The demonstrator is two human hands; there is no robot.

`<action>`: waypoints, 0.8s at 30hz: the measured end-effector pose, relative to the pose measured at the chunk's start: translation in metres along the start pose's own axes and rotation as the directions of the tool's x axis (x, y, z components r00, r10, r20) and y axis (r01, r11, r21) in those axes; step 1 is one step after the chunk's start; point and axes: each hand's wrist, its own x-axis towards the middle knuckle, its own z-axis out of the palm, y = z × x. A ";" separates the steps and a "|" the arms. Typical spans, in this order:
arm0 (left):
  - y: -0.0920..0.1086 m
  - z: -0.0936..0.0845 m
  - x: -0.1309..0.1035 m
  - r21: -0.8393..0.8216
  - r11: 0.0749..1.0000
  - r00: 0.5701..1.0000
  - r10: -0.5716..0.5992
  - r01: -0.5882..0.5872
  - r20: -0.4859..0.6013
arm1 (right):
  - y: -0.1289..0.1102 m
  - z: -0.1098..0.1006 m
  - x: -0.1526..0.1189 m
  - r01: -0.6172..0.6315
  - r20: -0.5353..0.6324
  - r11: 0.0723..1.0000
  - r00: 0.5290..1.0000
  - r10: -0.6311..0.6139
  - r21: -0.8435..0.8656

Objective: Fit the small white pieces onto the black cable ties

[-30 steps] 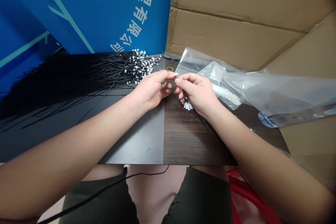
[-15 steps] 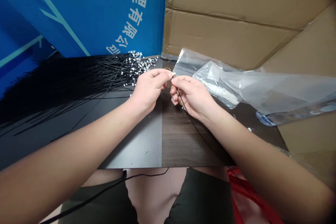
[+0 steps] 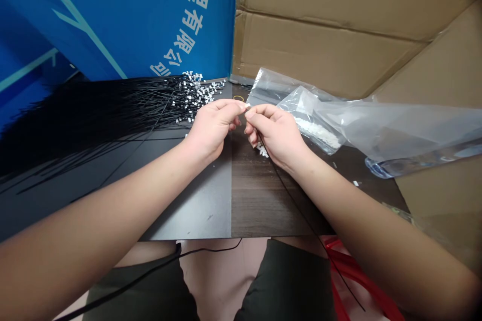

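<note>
Over the middle of the table my two hands meet fingertip to fingertip. My left hand [image 3: 215, 125] pinches a tiny white connector [image 3: 247, 106] between thumb and forefinger. Right beside it, my right hand [image 3: 277, 133] grips a thin black cable [image 3: 280, 180] close to its end. The cable runs down under my right forearm and hangs past the table's front edge. Whether its end sits inside the connector is hidden by my fingertips. Below my right fingers lie several loose white connectors [image 3: 262, 150].
A large bundle of black cables [image 3: 94, 115] with white connector ends lies at left. Clear plastic bags [image 3: 320, 130], one holding white pieces, lie at right. A yellow rubber band [image 3: 238, 98] is behind my hands. Blue panel [image 3: 131, 10] and cardboard [image 3: 331, 25] stand behind the table.
My hands stay pinched together at nearly the same spot. My right hand has shifted slightly, showing more of the loose connectors beneath it. The cable's hanging end shows more clearly.
</note>
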 end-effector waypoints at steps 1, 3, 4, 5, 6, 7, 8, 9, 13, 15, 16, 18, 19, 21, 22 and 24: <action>0.000 0.000 0.000 -0.007 1.000 1.000 -0.010 0.010 0.002 | 0.000 0.000 0.000 0.013 -0.003 1.000 1.000 -0.014 -0.027; -0.001 0.000 0.000 -0.025 0.999 1.000 -0.025 0.025 0.008 | 0.000 -0.001 0.000 0.027 -0.014 0.997 1.000 -0.028 -0.069; -0.001 0.000 0.000 -0.035 0.999 0.999 -0.031 0.031 0.013 | -0.001 -0.001 0.000 0.031 -0.020 0.996 0.999 -0.032 -0.084; -0.001 0.000 0.000 -0.043 0.998 0.999 -0.035 0.036 0.018 | -0.001 -0.001 0.000 0.030 -0.029 0.995 0.999 -0.033 -0.096; -0.001 0.000 0.000 -0.049 0.998 0.999 -0.037 0.038 0.022 | -0.002 -0.002 0.000 0.028 -0.037 0.994 0.999 -0.032 -0.107; -0.002 0.000 0.000 -0.052 0.998 0.999 -0.037 0.039 0.025 | -0.002 -0.002 0.000 0.024 -0.045 0.993 0.999 -0.030 -0.116; -0.002 0.000 0.000 -0.049 0.998 0.999 -0.037 0.038 0.024 | -0.002 -0.002 0.000 0.019 -0.052 0.992 0.998 -0.025 -0.121; -0.002 0.000 0.000 -0.042 0.998 0.999 -0.036 0.037 0.021 | -0.002 -0.002 0.000 0.013 -0.057 0.992 0.998 -0.020 -0.123; 0.000 0.000 0.000 -0.001 1.000 1.000 -0.024 0.024 0.002 | -0.002 -0.002 0.001 -0.003 -0.057 0.997 0.998 -0.001 -0.078; 0.000 0.000 0.000 0.013 1.000 1.000 -0.011 0.011 -0.001 | -0.002 -0.002 0.002 -0.014 -0.055 0.999 0.998 0.012 -0.037; 0.000 0.000 0.000 0.019 1.000 1.000 -0.001 0.001 0.000 | -0.002 -0.002 0.002 -0.021 -0.056 1.000 0.998 0.019 -0.020; 0.000 0.000 0.000 0.030 0.999 1.000 0.019 -0.020 0.005 | -0.002 -0.003 0.003 -0.028 -0.059 1.000 0.998 0.028 -0.003; 0.000 0.000 0.000 0.035 0.999 1.000 0.027 -0.027 0.010 | -0.002 -0.004 0.003 -0.027 -0.056 1.000 0.998 0.027 -0.004; 0.000 0.000 0.001 0.037 0.999 0.999 0.038 -0.039 0.013 | -0.001 -0.004 0.002 -0.018 -0.043 1.000 0.999 0.018 -0.011; 0.000 0.000 0.001 0.036 0.998 0.999 0.042 -0.042 0.012 | -0.001 -0.004 0.002 -0.012 -0.035 1.000 0.999 0.012 -0.014; -0.001 0.000 0.000 0.034 0.998 0.999 0.046 -0.046 0.004 | -0.001 -0.004 0.001 -0.005 -0.025 1.000 1.000 0.004 -0.017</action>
